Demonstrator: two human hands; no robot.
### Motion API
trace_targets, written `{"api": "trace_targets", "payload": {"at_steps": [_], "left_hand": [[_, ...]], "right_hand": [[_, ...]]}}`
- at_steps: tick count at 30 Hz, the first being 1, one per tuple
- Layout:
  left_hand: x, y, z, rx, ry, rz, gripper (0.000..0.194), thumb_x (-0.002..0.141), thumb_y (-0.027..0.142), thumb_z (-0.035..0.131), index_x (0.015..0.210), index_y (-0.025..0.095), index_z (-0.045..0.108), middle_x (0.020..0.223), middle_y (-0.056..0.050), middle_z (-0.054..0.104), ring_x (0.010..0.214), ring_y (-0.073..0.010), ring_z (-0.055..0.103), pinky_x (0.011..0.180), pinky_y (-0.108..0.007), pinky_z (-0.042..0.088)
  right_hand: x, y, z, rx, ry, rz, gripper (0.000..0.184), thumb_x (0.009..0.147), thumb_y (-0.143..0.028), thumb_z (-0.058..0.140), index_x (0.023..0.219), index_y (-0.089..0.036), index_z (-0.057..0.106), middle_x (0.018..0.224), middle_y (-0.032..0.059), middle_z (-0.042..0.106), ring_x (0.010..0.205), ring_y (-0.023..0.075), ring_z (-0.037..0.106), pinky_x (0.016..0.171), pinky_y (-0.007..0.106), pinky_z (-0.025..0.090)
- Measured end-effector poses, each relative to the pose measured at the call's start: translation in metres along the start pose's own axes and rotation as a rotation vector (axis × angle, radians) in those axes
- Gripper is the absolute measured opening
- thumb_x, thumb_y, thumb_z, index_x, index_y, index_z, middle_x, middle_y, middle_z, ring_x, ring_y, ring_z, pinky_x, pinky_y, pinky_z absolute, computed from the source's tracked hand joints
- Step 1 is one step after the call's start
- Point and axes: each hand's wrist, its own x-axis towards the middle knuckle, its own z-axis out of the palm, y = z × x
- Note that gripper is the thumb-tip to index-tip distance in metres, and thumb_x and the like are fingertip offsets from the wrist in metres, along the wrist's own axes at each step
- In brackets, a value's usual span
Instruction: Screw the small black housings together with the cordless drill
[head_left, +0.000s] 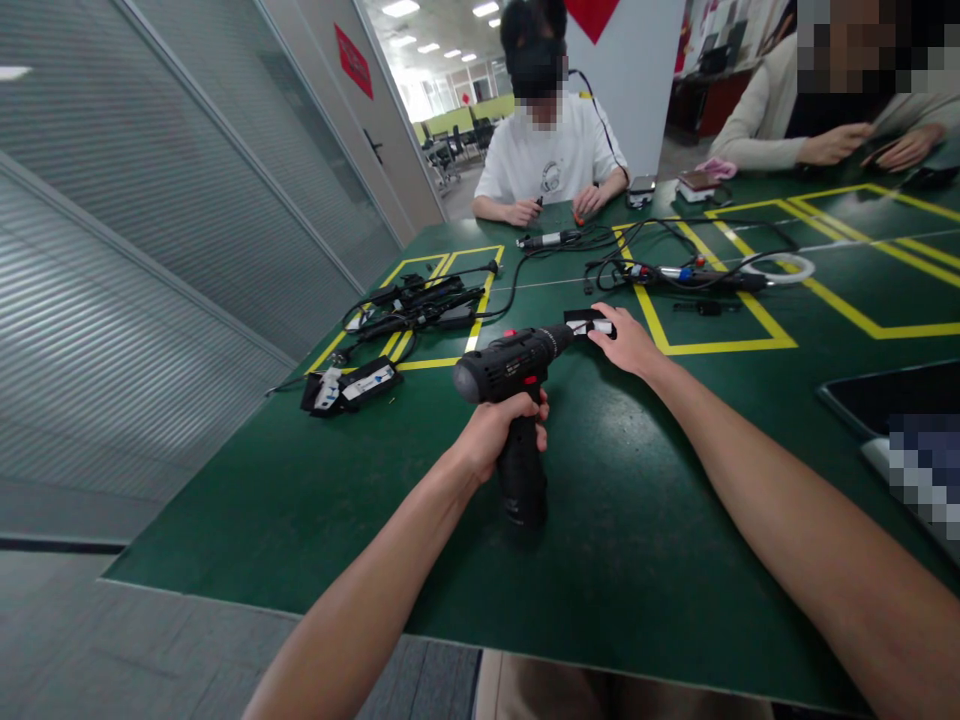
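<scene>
My left hand [491, 440] is wrapped round the grip of a black cordless drill [517, 365], which stands upright over the green table. The drill points away to the right, its tip at a small black and white block [589, 322]. Whether the bit touches the block or sits in it I cannot tell. My right hand [621, 340] holds the block at its right end, fingers over the top and thumb on the near side.
Black cables and adapters [427, 300] lie in a yellow-taped area on the left, near black-and-white parts [349, 388]. More cables and a tool-like rod [697, 276] lie behind my right hand. Two people sit across the green table [450, 560]; a dark device [892, 400] is at right.
</scene>
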Motion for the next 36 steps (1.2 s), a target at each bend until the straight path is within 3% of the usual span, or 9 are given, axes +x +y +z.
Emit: {"api": "trace_targets", "payload": {"at_steps": [11, 19, 36], "left_hand": [[-0.0028, 0.0019, 0.0024, 0.071, -0.024, 0.036, 0.034, 0.071, 0.024, 0.057, 0.103, 0.012, 0.060, 0.100, -0.009, 0.066, 0.050, -0.0108, 0.058, 0.050, -0.027, 0.043], [-0.0025, 0.0021, 0.0041, 0.043, -0.009, 0.029, 0.022, 0.070, 0.020, 0.058, 0.091, 0.013, 0.058, 0.081, -0.001, 0.059, 0.049, -0.0100, 0.057, 0.052, -0.025, 0.043], [-0.0013, 0.0009, 0.0018, 0.036, -0.009, 0.029, 0.024, 0.070, 0.023, 0.059, 0.092, 0.013, 0.058, 0.082, -0.002, 0.060, 0.049, -0.0107, 0.058, 0.052, -0.026, 0.044]], "right_hand": [[0.0001, -0.0022, 0.0007, -0.007, 0.009, 0.006, 0.049, 0.086, -0.034, 0.058, 0.133, -0.023, 0.054, 0.119, 0.0129, 0.057, 0.105, 0.0303, 0.060, 0.095, 0.045, 0.046], [-0.0001, 0.0001, 0.0025, 0.019, 0.004, 0.006, 0.051, 0.086, -0.034, 0.057, 0.135, -0.023, 0.053, 0.123, 0.0131, 0.055, 0.110, 0.0309, 0.058, 0.098, 0.046, 0.045], [0.0009, 0.0002, 0.0026, 0.016, 0.000, 0.013, 0.049, 0.086, -0.032, 0.057, 0.134, -0.023, 0.053, 0.121, 0.0130, 0.055, 0.106, 0.0291, 0.060, 0.098, 0.045, 0.044]]}}
